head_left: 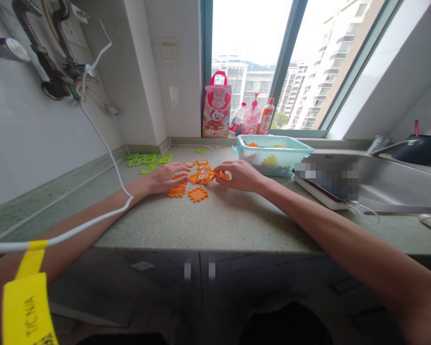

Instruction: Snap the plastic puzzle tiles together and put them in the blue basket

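Several orange notched-edge puzzle pieces [202,177] lie in a loose cluster on the worktop between my hands, some with white printed labels. My left hand [167,177] rests low at the cluster's left side, fingers stretched over the pieces there and none gripped. At the right side, the thumb and fingers of my right hand [241,175] pinch an orange puzzle piece [222,176]; its far part is hidden behind the fingers. One plain orange piece [198,194] lies flat closest to the front. Behind my left hand, green puzzle pieces [143,160] are spread near the wall.
A pale blue basket [276,160] with yellow and orange pieces stands behind my right hand. Right of it are a tablet-like device [309,189] and a steel sink [391,184]. A white cable [104,143] hangs across the left. A pink bag [217,112] and bottles [251,117] line the windowsill.
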`<act>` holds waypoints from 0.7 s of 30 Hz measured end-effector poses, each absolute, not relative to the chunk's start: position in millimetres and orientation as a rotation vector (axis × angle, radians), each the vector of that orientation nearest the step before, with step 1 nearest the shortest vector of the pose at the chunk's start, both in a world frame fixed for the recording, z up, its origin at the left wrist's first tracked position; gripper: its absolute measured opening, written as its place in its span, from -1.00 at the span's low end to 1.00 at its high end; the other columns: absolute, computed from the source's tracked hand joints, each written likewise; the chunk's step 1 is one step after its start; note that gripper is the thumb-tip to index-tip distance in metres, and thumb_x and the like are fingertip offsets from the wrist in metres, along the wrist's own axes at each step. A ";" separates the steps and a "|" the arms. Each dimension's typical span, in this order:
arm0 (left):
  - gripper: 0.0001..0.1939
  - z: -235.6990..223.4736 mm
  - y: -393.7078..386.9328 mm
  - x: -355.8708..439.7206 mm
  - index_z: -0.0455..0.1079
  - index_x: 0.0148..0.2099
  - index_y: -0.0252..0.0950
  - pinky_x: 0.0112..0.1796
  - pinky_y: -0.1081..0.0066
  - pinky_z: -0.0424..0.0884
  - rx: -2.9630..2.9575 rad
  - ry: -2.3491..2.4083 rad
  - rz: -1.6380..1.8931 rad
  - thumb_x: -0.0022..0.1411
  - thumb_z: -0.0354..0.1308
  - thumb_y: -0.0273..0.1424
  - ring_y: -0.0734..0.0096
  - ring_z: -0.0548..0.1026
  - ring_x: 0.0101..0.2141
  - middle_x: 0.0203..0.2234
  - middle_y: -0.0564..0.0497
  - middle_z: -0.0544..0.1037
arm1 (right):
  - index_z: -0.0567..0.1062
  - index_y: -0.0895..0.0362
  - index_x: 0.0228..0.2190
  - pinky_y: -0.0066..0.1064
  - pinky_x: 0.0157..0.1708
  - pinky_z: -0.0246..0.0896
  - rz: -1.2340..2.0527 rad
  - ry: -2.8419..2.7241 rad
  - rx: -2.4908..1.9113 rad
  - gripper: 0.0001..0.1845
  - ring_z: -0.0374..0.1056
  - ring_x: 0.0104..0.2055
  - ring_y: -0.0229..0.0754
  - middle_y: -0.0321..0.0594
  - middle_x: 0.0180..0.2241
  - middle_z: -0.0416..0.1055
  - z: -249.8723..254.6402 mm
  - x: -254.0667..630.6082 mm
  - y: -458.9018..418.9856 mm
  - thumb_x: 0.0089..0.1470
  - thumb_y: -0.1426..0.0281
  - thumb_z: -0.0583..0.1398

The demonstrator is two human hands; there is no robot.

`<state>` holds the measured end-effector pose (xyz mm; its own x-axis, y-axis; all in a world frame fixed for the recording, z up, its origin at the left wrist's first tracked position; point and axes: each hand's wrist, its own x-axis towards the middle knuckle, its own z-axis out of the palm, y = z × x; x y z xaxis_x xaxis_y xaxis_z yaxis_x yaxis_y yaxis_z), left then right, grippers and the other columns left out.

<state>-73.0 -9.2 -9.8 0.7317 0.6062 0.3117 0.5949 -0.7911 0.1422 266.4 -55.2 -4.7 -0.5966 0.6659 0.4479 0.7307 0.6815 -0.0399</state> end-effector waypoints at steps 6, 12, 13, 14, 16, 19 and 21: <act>-0.38 -11.3 -13.1 -69.5 0.54 0.30 -0.22 0.23 0.10 0.44 2.942 0.915 0.585 0.54 0.04 0.12 0.06 0.57 0.15 0.17 -0.21 0.59 | 0.69 0.04 0.05 -0.27 -0.10 0.38 -0.220 -2.354 -0.981 -0.64 0.60 -0.11 -0.07 -0.11 0.02 0.68 -10.5 260.4 -56.0 0.29 0.25 0.26; -0.43 -10.0 -16.6 -64.2 0.53 0.31 -0.20 0.28 0.12 0.39 2.962 0.805 0.491 0.59 0.01 0.06 0.07 0.53 0.22 0.21 -0.19 0.58 | 0.66 0.03 0.04 -0.19 0.01 0.45 -0.291 -2.242 -0.891 -0.67 0.60 -0.02 -0.02 -0.11 0.07 0.67 -9.9 261.4 -55.5 0.31 0.28 0.26; -0.43 -10.0 -16.7 -64.1 0.53 0.30 -0.20 0.30 0.14 0.37 2.962 0.795 0.477 0.59 0.01 0.06 0.07 0.52 0.24 0.23 -0.18 0.58 | 0.66 0.03 0.04 -0.18 0.03 0.45 -0.303 -2.214 -0.880 -0.68 0.60 0.00 -0.02 -0.11 0.08 0.66 -9.0 261.9 -55.6 0.32 0.29 0.25; -0.43 -10.1 -16.6 -64.4 0.53 0.30 -0.19 0.31 0.15 0.35 2.962 0.794 0.469 0.59 0.01 0.06 0.07 0.50 0.26 0.24 -0.17 0.57 | 0.66 0.03 0.05 -0.18 0.04 0.45 -0.311 -2.187 -0.868 -0.68 0.59 0.02 -0.02 -0.11 0.08 0.66 -8.1 262.4 -55.8 0.32 0.30 0.24; -0.42 -10.3 -16.3 -65.3 0.53 0.31 -0.19 0.32 0.15 0.34 2.955 0.820 0.463 0.59 0.00 0.08 0.07 0.49 0.27 0.25 -0.17 0.57 | 0.65 0.04 0.05 -0.18 0.06 0.44 -0.314 -2.152 -0.848 -0.67 0.58 0.05 -0.02 -0.11 0.10 0.65 -6.1 263.3 -56.4 0.33 0.32 0.21; -0.38 -9.4 -15.6 -67.4 0.54 0.30 -0.22 0.31 0.10 0.36 2.934 0.875 0.482 0.58 -0.02 0.10 0.04 0.51 0.25 0.24 -0.21 0.57 | 0.64 0.04 0.03 -0.20 0.05 0.41 -0.282 -2.200 -0.887 -0.68 0.58 0.03 -0.02 -0.11 0.09 0.65 -3.8 264.2 -57.4 0.32 0.31 0.21; -0.38 -7.5 -14.3 -70.0 0.55 0.30 -0.23 0.30 0.07 0.37 2.914 0.907 0.510 0.57 0.00 0.10 0.03 0.51 0.24 0.24 -0.23 0.57 | 0.65 0.04 -0.01 -0.22 -0.01 0.39 -0.243 -2.291 -0.986 -0.70 0.57 -0.05 -0.03 -0.10 0.04 0.66 -3.2 264.4 -57.9 0.31 0.29 0.23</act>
